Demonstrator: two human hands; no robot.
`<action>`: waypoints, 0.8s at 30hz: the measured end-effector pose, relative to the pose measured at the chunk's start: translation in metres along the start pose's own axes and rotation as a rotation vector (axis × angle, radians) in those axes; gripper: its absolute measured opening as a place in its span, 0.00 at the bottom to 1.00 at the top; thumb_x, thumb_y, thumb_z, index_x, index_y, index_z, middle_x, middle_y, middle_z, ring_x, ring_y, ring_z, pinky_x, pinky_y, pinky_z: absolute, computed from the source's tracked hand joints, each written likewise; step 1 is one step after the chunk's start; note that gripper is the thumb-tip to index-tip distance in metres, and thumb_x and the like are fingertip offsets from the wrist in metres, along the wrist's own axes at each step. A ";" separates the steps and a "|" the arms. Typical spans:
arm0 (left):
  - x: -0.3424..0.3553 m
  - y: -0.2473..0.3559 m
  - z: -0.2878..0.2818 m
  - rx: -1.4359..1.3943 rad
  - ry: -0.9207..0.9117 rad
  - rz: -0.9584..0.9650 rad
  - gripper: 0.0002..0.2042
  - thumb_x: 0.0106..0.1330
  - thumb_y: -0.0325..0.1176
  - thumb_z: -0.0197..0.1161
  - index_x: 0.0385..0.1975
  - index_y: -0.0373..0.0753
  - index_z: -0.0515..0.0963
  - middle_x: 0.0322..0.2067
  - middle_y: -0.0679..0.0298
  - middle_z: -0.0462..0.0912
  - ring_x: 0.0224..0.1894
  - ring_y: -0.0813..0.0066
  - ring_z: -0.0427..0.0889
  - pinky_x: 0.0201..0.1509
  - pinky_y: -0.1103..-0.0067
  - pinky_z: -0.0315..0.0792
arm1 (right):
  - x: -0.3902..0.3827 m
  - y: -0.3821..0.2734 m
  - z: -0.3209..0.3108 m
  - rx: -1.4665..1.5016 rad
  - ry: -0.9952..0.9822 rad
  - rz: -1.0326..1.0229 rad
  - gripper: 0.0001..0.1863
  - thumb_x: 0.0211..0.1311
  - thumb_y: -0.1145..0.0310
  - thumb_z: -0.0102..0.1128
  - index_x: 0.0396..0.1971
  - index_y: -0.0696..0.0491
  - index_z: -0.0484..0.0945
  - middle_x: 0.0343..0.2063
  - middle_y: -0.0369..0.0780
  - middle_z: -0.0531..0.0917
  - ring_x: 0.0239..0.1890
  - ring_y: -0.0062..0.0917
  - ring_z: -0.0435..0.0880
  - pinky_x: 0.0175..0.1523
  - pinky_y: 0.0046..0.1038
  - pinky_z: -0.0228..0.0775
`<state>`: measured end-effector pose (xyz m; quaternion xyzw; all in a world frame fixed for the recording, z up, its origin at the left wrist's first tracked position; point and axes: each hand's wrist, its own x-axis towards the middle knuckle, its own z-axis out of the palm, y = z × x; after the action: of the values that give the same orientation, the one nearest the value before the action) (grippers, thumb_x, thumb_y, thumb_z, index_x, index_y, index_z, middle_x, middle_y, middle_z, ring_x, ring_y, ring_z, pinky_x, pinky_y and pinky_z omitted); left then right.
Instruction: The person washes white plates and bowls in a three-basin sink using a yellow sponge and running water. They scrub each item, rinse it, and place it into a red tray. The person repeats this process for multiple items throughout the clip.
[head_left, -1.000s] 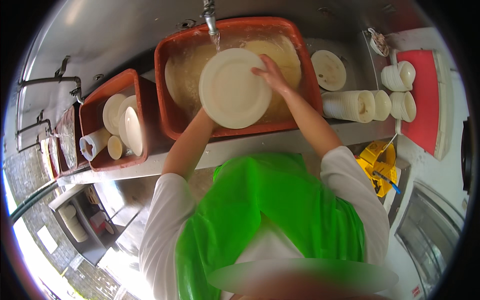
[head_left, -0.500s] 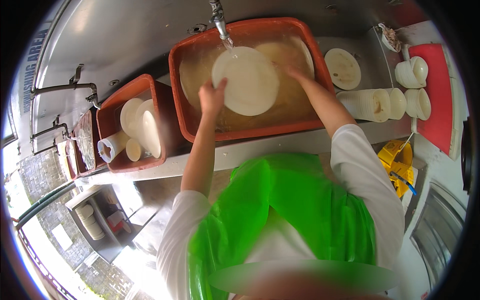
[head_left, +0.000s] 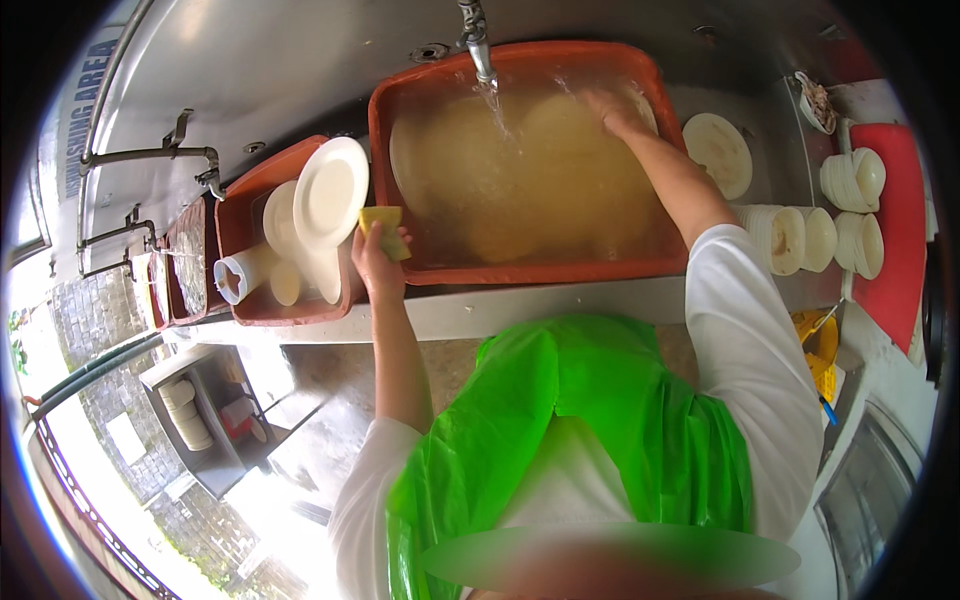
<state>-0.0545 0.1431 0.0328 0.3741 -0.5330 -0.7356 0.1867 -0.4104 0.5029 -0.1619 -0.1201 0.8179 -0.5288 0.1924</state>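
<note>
Since half a second ago, the white plate [head_left: 332, 192] has gone from under the running tap [head_left: 478, 50] to the smaller red-brown tub [head_left: 236, 215], toward the left end of the steel worktop [head_left: 540, 300]. The left hand [head_left: 378, 262] has swung left along with it, while the right hand [head_left: 610, 112] has reached farther toward the back right corner of the large red-brown tub [head_left: 545, 271].

The hands are well apart. The left is closed around a yellow-green sponge [head_left: 383, 232], just beside the plate's lower right rim; I cannot tell whether its fingers also touch the plate. The right is blurred, near a pale dish edge along the large tub's right wall, and whether it grips anything cannot be told.

The plate is tilted, overlapping other white plates [head_left: 280, 220] in the smaller tub, where a small cup [head_left: 285, 283] and a whitish container [head_left: 240, 275] lie toward the worktop's near edge. Water falls from the tap into cloudy, yellowish water in the large tub.

Toward the worktop's right end are a stained plate [head_left: 717, 155] and, nearer the front edge, a row of nested white bowls [head_left: 783, 243] on their sides.
</note>
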 end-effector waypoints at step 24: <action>-0.007 -0.113 0.279 0.475 -0.617 0.552 0.24 0.75 0.37 0.51 0.68 0.36 0.66 0.66 0.49 0.69 0.68 0.55 0.68 0.70 0.71 0.60 | -0.194 -0.128 -0.014 0.649 -0.224 0.420 0.25 0.58 0.75 0.61 0.55 0.62 0.67 0.48 0.44 0.79 0.46 0.30 0.83 0.44 0.33 0.82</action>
<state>-0.2450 0.3686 -0.0269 0.0149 -0.7964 -0.5930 0.1176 -0.2434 0.5396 -0.0032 0.0598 0.5891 -0.6925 0.4121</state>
